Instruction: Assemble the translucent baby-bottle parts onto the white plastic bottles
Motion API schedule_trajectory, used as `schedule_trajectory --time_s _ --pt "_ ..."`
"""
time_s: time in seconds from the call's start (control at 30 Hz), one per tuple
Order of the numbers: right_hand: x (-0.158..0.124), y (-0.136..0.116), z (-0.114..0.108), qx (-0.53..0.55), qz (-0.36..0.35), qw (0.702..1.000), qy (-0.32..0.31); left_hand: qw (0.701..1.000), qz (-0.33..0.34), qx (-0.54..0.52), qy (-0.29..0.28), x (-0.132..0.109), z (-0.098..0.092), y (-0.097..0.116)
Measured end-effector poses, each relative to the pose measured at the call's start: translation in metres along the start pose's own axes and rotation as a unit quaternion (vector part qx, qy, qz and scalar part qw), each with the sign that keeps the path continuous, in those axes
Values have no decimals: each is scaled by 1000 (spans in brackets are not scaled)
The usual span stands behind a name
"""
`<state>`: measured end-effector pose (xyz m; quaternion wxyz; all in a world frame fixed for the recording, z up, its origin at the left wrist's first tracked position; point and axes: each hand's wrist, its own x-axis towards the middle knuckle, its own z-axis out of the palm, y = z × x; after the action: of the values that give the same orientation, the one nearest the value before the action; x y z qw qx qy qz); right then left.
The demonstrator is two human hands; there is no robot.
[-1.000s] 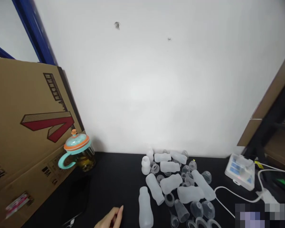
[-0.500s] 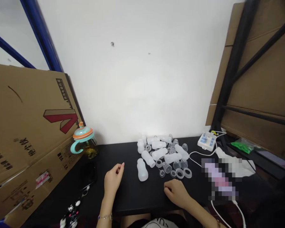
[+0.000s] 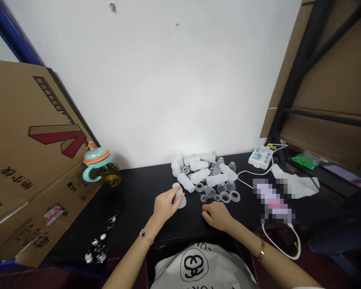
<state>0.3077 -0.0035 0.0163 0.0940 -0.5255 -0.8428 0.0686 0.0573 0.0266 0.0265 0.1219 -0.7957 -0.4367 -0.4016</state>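
Observation:
My left hand (image 3: 167, 204) is closed around a frosted white bottle (image 3: 182, 202) at the near left of a loose pile, thumb and fingers at its side. Part of that bottle is hidden behind the fingers. My right hand (image 3: 218, 215) rests on the black table just in front of some rings, its fingers curled in with nothing visible in them. Several more frosted bottles (image 3: 200, 176) lie on their sides in the pile. Among them are clear dome-shaped caps (image 3: 209, 192) and translucent rings (image 3: 225, 197).
A teapot-like jug (image 3: 98, 160) with an orange and turquoise lid stands at the left by a cardboard box (image 3: 33, 132). To the right are a power strip (image 3: 260, 156), a white cable and a blurred-out phone (image 3: 272, 200). A dark keychain (image 3: 96, 249) hangs at the table's left front.
My left hand has moved right and forward and taken hold of the nearest bottle. The right hand stays curled on the table. The view has tilted down.

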Motion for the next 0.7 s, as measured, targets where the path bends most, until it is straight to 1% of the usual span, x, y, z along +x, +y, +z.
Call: schedule_trajectory --time_s 0.1,0.2,0.33,0.43,0.5,0.7 --pt "3 -1 1 -8 7 1000 -1 1000 -28 10 5 -20 1 -5" --pt "3 -2 2 -14 1 1000 -5 999 -29 16 -41 -30 0 -5" --pt "1 -1 3 -10 -6 1000 -8 994 -63 21 -91 -32 1 -3" --pt "1 1 4 0 -13 1000 -6 987 -67 14 -142 -32 2 -2" --pt "1 2 5 4 -13 1000 -4 984 -62 9 -166 -32 2 -1" --pt "0 1 6 6 -16 1000 14 984 -56 15 -169 -33 1 0"
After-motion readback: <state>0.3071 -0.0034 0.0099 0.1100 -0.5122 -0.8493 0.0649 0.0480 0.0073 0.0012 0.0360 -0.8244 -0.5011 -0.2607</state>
